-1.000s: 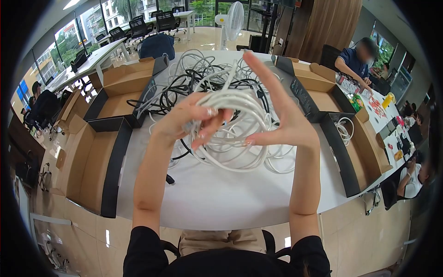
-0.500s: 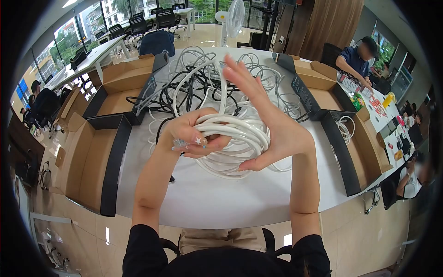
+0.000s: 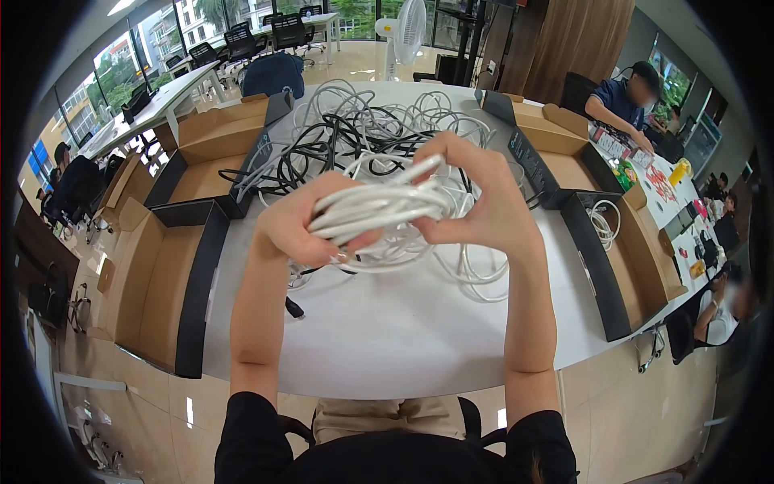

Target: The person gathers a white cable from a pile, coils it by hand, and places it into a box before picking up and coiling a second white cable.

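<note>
A thick coil of white cable [image 3: 379, 211] is held above the white table [image 3: 363, 347], slightly blurred. My left hand [image 3: 310, 218] is closed around the coil's left side, thumb below. At the coil's right side, my right hand [image 3: 476, 194] curves round with its fingers at the cable's upper part and its thumb by the lower edge; the fingertips are partly hidden by the cable. Behind and beneath lies a tangle of black cables [image 3: 330, 137] and grey cables [image 3: 435, 109]. Loose white loops [image 3: 476, 282] rest under my right hand.
Open cardboard boxes stand at the left [image 3: 165, 282] and right [image 3: 629, 266]; the near right one holds a small white cable coil [image 3: 603, 226]. A black connector [image 3: 295, 308] lies near my left forearm. A person [image 3: 625, 101] works at another table at the upper right.
The coil has risen and tilted flatter. My left hand has moved up and turned over it, while my right hand's raised, spread fingers have come down and curled onto the cable.
</note>
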### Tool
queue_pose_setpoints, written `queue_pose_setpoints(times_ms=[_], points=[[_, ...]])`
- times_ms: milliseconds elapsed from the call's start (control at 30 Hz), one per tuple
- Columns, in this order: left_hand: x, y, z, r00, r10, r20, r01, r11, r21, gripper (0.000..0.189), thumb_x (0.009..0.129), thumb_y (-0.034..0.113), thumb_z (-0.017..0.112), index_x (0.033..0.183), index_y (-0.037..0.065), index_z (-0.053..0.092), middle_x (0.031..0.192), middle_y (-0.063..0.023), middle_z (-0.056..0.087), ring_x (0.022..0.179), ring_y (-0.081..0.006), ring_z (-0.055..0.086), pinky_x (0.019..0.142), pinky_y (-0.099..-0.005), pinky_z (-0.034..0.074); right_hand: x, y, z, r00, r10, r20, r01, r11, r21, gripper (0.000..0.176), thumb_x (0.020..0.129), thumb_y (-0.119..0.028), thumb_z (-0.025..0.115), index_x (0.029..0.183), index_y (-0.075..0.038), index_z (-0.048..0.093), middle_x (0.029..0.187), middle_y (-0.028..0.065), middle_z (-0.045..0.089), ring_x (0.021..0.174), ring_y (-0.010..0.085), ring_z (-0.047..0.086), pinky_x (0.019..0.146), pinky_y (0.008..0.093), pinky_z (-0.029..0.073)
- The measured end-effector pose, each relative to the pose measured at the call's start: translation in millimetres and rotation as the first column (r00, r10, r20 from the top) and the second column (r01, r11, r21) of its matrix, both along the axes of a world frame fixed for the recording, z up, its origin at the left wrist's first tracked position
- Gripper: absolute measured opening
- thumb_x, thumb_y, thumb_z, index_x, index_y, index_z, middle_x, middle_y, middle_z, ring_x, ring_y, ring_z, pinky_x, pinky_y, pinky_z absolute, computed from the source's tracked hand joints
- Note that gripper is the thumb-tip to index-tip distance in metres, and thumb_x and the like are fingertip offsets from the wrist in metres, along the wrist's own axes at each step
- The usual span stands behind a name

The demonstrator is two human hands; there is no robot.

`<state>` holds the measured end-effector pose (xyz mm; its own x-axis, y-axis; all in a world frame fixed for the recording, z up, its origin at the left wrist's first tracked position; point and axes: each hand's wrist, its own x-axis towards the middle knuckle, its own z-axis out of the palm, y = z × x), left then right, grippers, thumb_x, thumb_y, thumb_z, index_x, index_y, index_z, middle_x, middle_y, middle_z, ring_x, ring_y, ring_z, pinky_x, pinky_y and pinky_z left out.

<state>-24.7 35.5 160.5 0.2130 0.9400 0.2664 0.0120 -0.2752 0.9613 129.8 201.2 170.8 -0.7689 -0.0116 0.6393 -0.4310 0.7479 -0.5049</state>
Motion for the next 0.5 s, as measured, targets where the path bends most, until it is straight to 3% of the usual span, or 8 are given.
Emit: queue_pose_setpoints(times_ms=[33,133,200,267,333,367,400,500], points=[[-4,-3,-2,0.999,0.015,0.034,-0.016,1.000,0.024,0.030,0.049,0.020,0.061,0.067,-0.002,0.051,0.056,-0.0012,0.050,0.037,-0.0044,0.042,0.034,-0.0169,0.032,-3,0,-1,0.997,0.077,0.027,-0.072,0.986,-0.152,0.035,0.055,-0.010,0.068,0.088,-0.006,0.057,0.091,0.0053,0.062,0.083,0.0142,0.059,0.088,0.0339,0.042],[-3,0,-9,0.983,0.008,0.184,-0.041,0.984,0.175,0.028,0.051,0.016,0.063,0.067,-0.002,0.050,0.051,-0.0011,0.047,0.035,-0.0051,0.042,0.033,-0.0166,0.031,-17,2,-15,0.979,0.205,0.000,-0.194,0.924,-0.330,0.034,0.062,-0.013,0.068,0.091,-0.003,0.055,0.078,0.0020,0.061,0.076,0.0093,0.058,0.073,0.0253,0.044],[-3,0,-11,0.949,-0.027,0.314,-0.038,0.979,0.199,0.026,0.053,0.013,0.065,0.067,-0.002,0.048,0.050,-0.0015,0.046,0.033,-0.0052,0.040,0.032,-0.0165,0.030,-20,1,-18,0.938,0.347,-0.020,-0.302,0.785,-0.541,0.029,0.071,-0.010,0.067,0.095,-0.002,0.054,0.081,0.0039,0.062,0.077,0.0108,0.059,0.072,0.0250,0.046],[-9,8,-13,0.966,-0.136,0.221,0.069,0.956,0.287,0.024,0.056,0.010,0.067,0.069,0.003,0.048,0.054,-0.0029,0.048,0.049,-0.0099,0.050,0.047,-0.0227,0.040,-23,-3,-18,0.910,0.400,-0.114,-0.365,0.636,-0.680,0.025,0.075,-0.009,0.067,0.095,0.000,0.054,0.082,0.0052,0.063,0.077,0.0112,0.059,0.072,0.0238,0.047],[-7,24,-17,0.976,-0.179,0.123,0.106,0.887,0.450,0.023,0.056,0.010,0.067,0.070,0.005,0.049,0.057,-0.0034,0.049,0.061,-0.0129,0.055,0.059,-0.0275,0.043,-24,-3,-18,0.925,0.340,-0.172,-0.362,0.644,-0.674,0.025,0.079,-0.011,0.064,0.097,0.002,0.053,0.083,0.0082,0.062,0.079,0.0132,0.060,0.073,0.0251,0.047],[-12,33,-15,0.963,-0.270,-0.003,0.238,0.842,0.484,0.024,0.057,0.011,0.069,0.073,0.007,0.051,0.066,-0.0043,0.052,0.077,-0.0185,0.056,0.070,-0.0329,0.042,-22,-2,-17,0.942,0.293,-0.167,-0.326,0.670,-0.667,0.028,0.078,-0.014,0.065,0.097,0.001,0.052,0.082,0.0090,0.062,0.080,0.0142,0.060,0.073,0.0266,0.047],[-10,35,-16,0.973,-0.222,-0.065,0.223,0.826,0.518,0.025,0.058,0.011,0.070,0.074,0.006,0.052,0.069,-0.0049,0.053,0.078,-0.0193,0.056,0.070,-0.0332,0.042,-20,0,-17,0.956,0.243,-0.162,-0.288,0.693,-0.661,0.031,0.077,-0.018,0.066,0.097,0.001,0.052,0.081,0.0097,0.062,0.081,0.0153,0.060,0.073,0.0281,0.047],[3,38,-8,0.977,-0.118,-0.179,0.202,0.784,0.587,0.027,0.059,0.013,0.072,0.078,0.005,0.053,0.075,-0.0061,0.054,0.080,-0.0209,0.055,0.070,-0.0338,0.042,-17,10,-19,0.950,0.276,-0.147,-0.312,0.810,-0.496,0.024,0.081,-0.006,0.061,0.101,0.003,0.052,0.088,0.0113,0.064,0.077,0.0149,0.062,0.069,0.0213,0.048]])
